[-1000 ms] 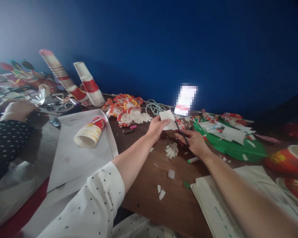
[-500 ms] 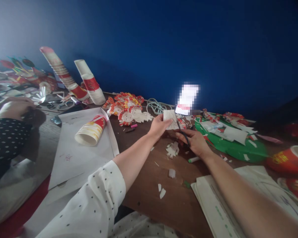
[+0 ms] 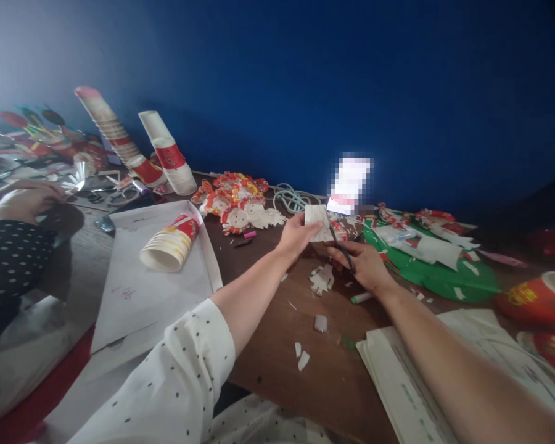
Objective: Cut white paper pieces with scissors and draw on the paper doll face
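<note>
The left hand (image 3: 296, 239) pinches a small squarish piece of white paper (image 3: 316, 217) between thumb and fingers, holding it up over the brown table (image 3: 268, 327). The right hand (image 3: 369, 268) has its fingers curled around the dark handles of a pair of scissors (image 3: 346, 255), whose blades lie along the paper's right edge; whether they bite into it is too small to tell.

This looks like the trimming step, with the paper being cut by its right side. The next move seems to call for the left fingers to keep the sheet steady and clear of the blades while the right hand works the handles. Nearer the body, a pale paper cutout with a fringed edge (image 3: 322, 280) lies flat just beside a white marker with a green end (image 3: 361, 298).

As for writing, the white shallow cardboard box (image 3: 155, 333) on the left bears a red handwritten mark (image 3: 127, 293), perhaps digits, too blurred to read surely. The red paper cup (image 3: 525, 296) at far right carries gold lettering, not legible here. The pale stacked paper bags or sheets (image 3: 388, 364) at lower right show small green print, also unreadable. No brand can be made out.
</note>
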Demonstrator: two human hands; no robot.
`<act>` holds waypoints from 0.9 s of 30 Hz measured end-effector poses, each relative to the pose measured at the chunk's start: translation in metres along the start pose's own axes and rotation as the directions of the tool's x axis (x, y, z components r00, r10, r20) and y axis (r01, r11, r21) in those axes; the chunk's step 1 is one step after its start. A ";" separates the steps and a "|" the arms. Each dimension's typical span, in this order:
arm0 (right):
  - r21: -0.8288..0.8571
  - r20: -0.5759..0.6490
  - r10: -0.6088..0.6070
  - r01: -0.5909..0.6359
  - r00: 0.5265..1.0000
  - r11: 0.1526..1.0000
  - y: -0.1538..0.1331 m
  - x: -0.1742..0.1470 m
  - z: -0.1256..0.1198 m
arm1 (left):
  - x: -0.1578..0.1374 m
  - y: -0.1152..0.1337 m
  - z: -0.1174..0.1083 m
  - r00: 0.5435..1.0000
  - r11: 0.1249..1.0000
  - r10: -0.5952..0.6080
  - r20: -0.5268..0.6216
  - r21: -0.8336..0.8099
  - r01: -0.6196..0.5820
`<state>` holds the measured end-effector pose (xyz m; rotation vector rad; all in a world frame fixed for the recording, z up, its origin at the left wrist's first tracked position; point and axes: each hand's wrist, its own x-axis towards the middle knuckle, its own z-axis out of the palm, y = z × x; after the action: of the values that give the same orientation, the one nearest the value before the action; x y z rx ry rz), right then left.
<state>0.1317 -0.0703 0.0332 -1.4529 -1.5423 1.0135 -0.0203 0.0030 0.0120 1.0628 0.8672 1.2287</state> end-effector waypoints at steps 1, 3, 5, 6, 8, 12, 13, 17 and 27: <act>-0.004 0.002 -0.001 0.001 1.000 1.000 0.000 0.000 0.000 | 0.000 -0.001 0.000 1.000 1.000 -0.003 0.003 -0.004 0.003; -0.003 0.000 -0.005 0.005 1.000 1.000 0.000 0.000 0.000 | 0.000 -0.001 0.000 1.000 1.000 -0.008 0.013 -0.026 0.008; 0.004 -0.010 -0.011 0.011 1.000 1.000 0.001 0.000 0.000 | 0.000 -0.001 0.000 1.000 0.999 -0.009 0.021 -0.047 0.010; 0.007 -0.011 -0.017 0.017 1.000 1.000 0.002 0.001 0.000 | 0.000 -0.001 0.001 1.000 0.999 -0.008 0.020 -0.051 0.009; 0.013 -0.008 -0.024 0.024 1.000 1.000 0.004 0.001 0.001 | 0.000 0.000 0.001 1.000 0.999 -0.006 0.010 -0.052 0.007; 0.024 -0.012 -0.004 0.004 1.000 1.000 0.002 0.001 0.001 | 0.000 0.000 0.001 1.000 0.998 -0.011 0.006 -0.064 0.011; 0.021 -0.016 -0.001 0.001 1.000 1.000 0.001 0.001 0.001 | 0.000 -0.001 0.001 1.000 0.998 -0.013 0.009 -0.068 0.013; -0.004 -0.020 -0.014 0.014 1.000 1.000 -0.001 0.000 0.001 | 0.001 -0.002 0.001 1.000 0.997 -0.011 0.006 -0.072 0.012; -0.002 -0.021 -0.032 0.031 0.999 1.000 0.005 0.002 0.003 | 0.001 -0.004 0.000 1.000 0.998 -0.014 0.005 -0.063 0.014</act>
<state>0.1306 -0.0686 0.0278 -1.4314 -1.5464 0.9761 -0.0192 0.0045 0.0085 1.0072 0.8258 1.2333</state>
